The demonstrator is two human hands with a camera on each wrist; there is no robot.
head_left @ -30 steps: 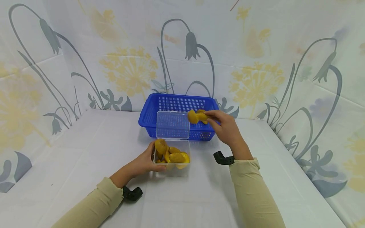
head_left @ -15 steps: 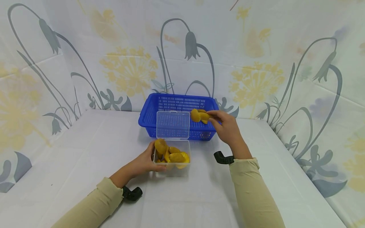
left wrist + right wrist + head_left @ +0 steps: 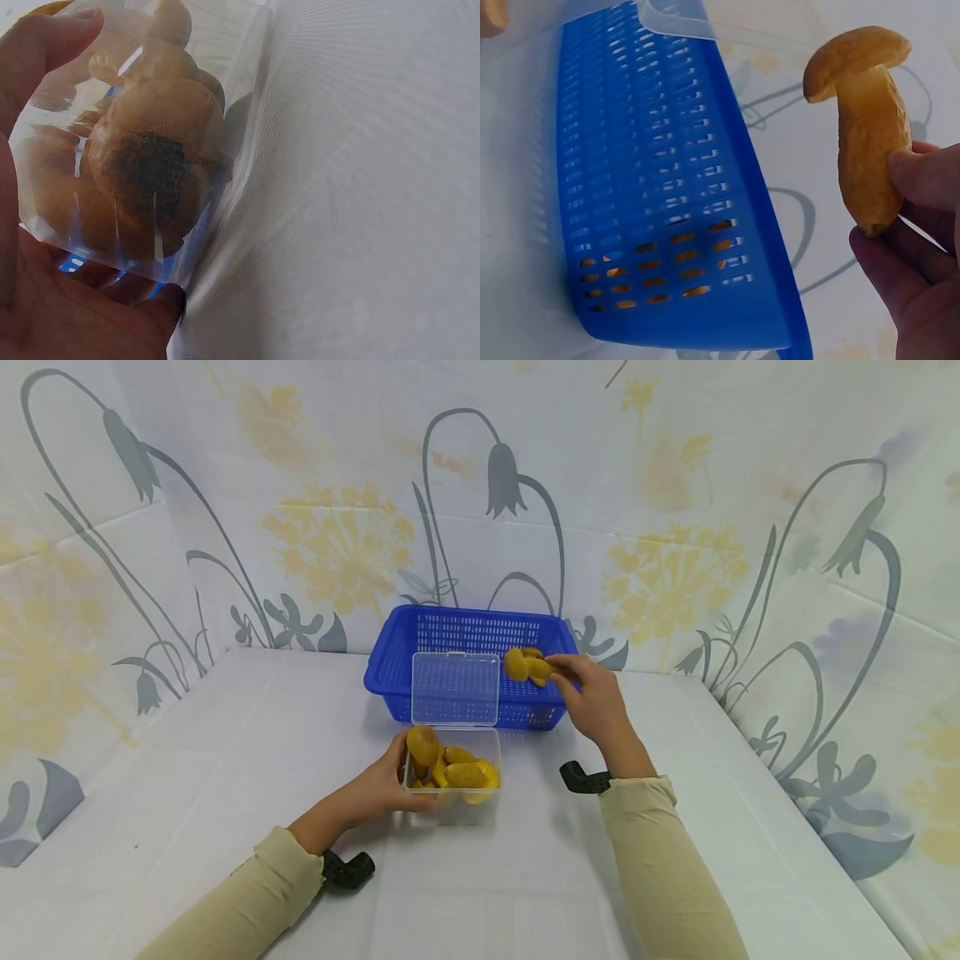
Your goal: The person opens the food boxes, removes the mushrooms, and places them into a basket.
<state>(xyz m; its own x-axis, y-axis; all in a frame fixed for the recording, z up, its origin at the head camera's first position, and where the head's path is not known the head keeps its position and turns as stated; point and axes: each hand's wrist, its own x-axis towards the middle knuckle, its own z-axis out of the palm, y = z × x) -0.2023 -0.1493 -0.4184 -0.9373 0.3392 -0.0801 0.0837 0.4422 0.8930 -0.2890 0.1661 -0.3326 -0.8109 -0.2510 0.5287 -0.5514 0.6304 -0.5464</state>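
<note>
Between thumb and fingers my right hand [image 3: 596,697] pinches a yellow-brown mushroom [image 3: 870,135] by its stem, above the right end of the blue basket [image 3: 390,681]. The cap points left in the head view. More mushrooms lie in the basket behind it, partly hidden; their colour shows through the slots in the right wrist view. My left hand [image 3: 382,781] grips the left side of a clear plastic box [image 3: 480,814], thumb at the front and fingers behind. Several mushrooms [image 3: 465,774] fill the box, one cap rising above its rim. The box's hinged lid [image 3: 455,689] stands open against the basket.
A white cloth [image 3: 225,760] covers the table. Patterned fabric [image 3: 480,485] with flowers hangs behind and at both sides. The basket stands directly behind the box, near the back fabric. Black wrist mounts [image 3: 585,778] stick out from both cuffs.
My right hand has shifted slightly to the right with the mushroom, bringing it in front of those in the basket. The left hand and the box have stayed in place.
</note>
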